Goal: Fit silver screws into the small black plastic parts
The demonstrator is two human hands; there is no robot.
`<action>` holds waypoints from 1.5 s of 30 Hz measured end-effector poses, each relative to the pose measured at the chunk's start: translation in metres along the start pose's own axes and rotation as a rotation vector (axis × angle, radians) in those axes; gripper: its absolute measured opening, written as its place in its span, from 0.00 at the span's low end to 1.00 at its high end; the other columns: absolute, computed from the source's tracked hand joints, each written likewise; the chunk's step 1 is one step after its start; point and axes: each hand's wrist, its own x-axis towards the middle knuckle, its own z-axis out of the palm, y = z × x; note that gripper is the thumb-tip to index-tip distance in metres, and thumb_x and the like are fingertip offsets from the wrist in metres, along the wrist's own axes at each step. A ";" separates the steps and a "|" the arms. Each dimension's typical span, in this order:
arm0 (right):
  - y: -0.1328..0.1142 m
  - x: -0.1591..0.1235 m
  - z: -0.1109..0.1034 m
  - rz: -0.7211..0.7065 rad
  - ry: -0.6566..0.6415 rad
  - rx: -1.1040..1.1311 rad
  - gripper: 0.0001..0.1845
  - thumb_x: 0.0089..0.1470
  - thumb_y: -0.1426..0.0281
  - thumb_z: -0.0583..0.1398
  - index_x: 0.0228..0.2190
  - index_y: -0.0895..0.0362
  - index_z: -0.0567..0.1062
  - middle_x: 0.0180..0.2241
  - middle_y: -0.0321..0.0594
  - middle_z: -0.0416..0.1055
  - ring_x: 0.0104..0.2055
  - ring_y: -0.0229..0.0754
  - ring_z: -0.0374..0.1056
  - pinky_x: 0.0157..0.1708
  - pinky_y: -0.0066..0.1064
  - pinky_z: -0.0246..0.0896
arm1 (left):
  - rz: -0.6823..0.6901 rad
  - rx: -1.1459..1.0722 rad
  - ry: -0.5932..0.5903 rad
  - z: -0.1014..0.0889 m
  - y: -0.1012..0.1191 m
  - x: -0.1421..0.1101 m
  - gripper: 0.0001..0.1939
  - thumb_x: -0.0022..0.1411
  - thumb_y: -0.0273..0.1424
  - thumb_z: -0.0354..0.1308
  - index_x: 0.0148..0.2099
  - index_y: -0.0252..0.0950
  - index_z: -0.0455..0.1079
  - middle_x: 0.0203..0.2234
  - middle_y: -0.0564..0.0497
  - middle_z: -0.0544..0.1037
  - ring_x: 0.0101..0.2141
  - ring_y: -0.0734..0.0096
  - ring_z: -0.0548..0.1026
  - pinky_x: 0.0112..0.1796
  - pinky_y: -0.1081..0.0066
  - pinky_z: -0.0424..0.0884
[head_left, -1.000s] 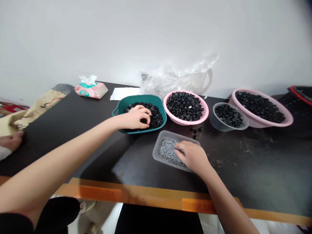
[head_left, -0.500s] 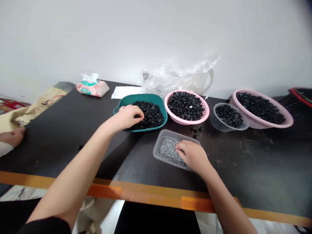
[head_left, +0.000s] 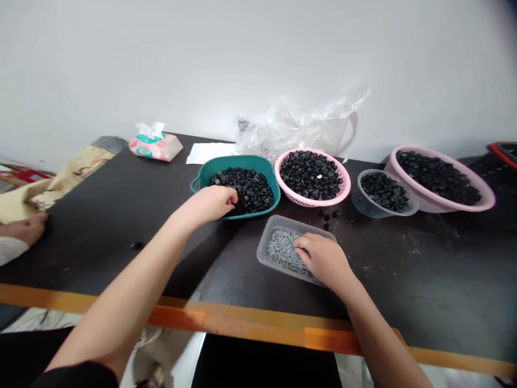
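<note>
Black caps (head_left: 252, 189) in the teal bowl (head_left: 236, 160) were reached by the left hand (head_left: 208, 206), and screws (head_left: 280, 250) in the clear tub (head_left: 260, 256) by the right hand (head_left: 323, 261), both grips bunched, any pinch impossible to tell.

left hand (head_left: 212, 205) reaches forward, curled downward; right hand (head_left: 322, 261) cupped low, palm down

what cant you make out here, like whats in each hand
Head view, left hand: its fingers hide anything held among the black caps.
Head view, right hand: it covers part of the screws, hiding any grip.
Head view: single screws are too small to detail.
</note>
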 end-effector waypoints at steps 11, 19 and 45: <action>0.003 0.000 -0.001 0.046 0.040 0.116 0.10 0.66 0.70 0.54 0.37 0.55 0.76 0.38 0.37 0.76 0.43 0.46 0.72 0.37 0.34 0.56 | -0.098 -0.248 0.152 -0.007 0.012 -0.003 0.08 0.60 0.34 0.57 0.40 0.36 0.73 0.35 0.49 0.80 0.36 0.63 0.77 0.37 0.68 0.69; 0.010 0.000 -0.001 0.117 0.176 0.469 0.08 0.63 0.67 0.54 0.36 0.54 0.73 0.31 0.37 0.75 0.34 0.43 0.69 0.36 0.33 0.57 | 0.092 -0.763 0.425 0.027 0.083 -0.025 0.07 0.59 0.31 0.56 0.41 0.35 0.70 0.30 0.53 0.73 0.30 0.72 0.70 0.34 0.71 0.66; 0.001 0.000 -0.003 0.182 0.301 1.498 0.10 0.48 0.65 0.69 0.34 0.54 0.81 0.29 0.38 0.77 0.29 0.37 0.69 0.30 0.28 0.63 | 0.304 -1.104 0.231 0.083 0.124 -0.036 0.08 0.65 0.33 0.60 0.45 0.37 0.70 0.37 0.50 0.75 0.37 0.71 0.73 0.39 0.70 0.70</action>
